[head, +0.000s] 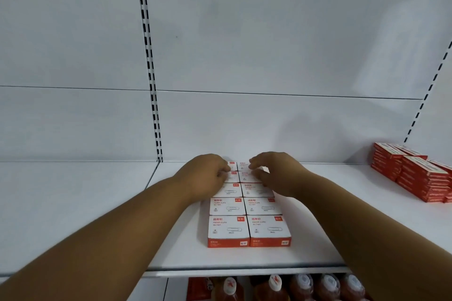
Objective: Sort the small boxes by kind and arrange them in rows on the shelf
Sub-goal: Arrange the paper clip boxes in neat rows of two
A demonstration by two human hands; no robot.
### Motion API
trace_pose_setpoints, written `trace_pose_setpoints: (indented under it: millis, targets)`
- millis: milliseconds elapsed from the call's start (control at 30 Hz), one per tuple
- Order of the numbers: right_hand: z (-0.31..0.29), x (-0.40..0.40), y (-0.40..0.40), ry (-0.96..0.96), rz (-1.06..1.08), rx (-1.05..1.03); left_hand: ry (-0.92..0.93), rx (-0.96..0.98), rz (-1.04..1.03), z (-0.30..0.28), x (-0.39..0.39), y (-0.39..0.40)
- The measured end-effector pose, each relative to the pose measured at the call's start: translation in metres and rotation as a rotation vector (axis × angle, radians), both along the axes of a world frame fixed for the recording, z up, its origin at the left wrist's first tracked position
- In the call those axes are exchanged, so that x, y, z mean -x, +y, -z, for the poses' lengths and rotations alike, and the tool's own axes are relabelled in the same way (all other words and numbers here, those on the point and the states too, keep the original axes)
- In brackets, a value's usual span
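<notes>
White card with a red band along the front edge: that is the kind of paper-clip boxes (249,212) you are working on, and they are lying flat on the white shelf (80,215) in two columns running from near the front lip back to the rear wall. You are reaching both arms to the far end of the block. Your left hand (208,173) is resting on the rear boxes of the left column with its fingers bent down onto the tops; your right hand (271,173) is doing the same on the right column, fingertips curled over the back boxes. Whether either hand is actually pinching a box or only pressing on it, I cannot tell, since the fingers are covering the contact.

This looks like the squaring-up step for this kind: you are seating the rearmost pair and closing the seam between the columns. The next move, in my judgement, is calling for a light, even push so the back boxes are meeting their neighbours without skewing the front rows.

Counting: five rows are showing in each column, so ten white boxes, the rear ones partly hidden under your hands. The red boxes (413,173) are sitting well apart at the right end of the shelf in stacked piles; at least three piles are showing, the exact count unclear. On the shelf below, about five capped bottles (327,287) are standing.
</notes>
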State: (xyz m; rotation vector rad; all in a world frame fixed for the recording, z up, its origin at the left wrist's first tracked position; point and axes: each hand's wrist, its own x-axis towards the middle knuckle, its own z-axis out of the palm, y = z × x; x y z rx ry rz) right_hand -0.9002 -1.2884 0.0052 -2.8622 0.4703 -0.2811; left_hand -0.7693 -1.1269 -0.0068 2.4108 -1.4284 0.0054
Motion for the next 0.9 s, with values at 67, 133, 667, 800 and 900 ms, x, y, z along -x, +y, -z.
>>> trace_pose_setpoints:
  millis: [67, 133, 667, 800, 900]
  targets:
    - [0.001, -0.007, 0.0, 0.054, -0.019, 0.033, 0.007, 0.006, -0.007, 0.001, -0.004, -0.005]
    - [0.004, -0.013, -0.003, 0.07, -0.011, 0.041, 0.018, 0.019, -0.019, 0.0, -0.006, -0.008]
    - [0.007, -0.025, -0.007, 0.058, 0.009, 0.019, 0.031, 0.067, -0.004, 0.005, -0.015, -0.018]
    - [-0.001, -0.018, -0.001, -0.042, 0.059, 0.015, -0.068, 0.121, -0.003, -0.003, -0.01, -0.019]
    - [-0.01, -0.003, -0.005, -0.207, 0.111, 0.068, -0.122, 0.208, 0.01, -0.015, 0.006, -0.02]
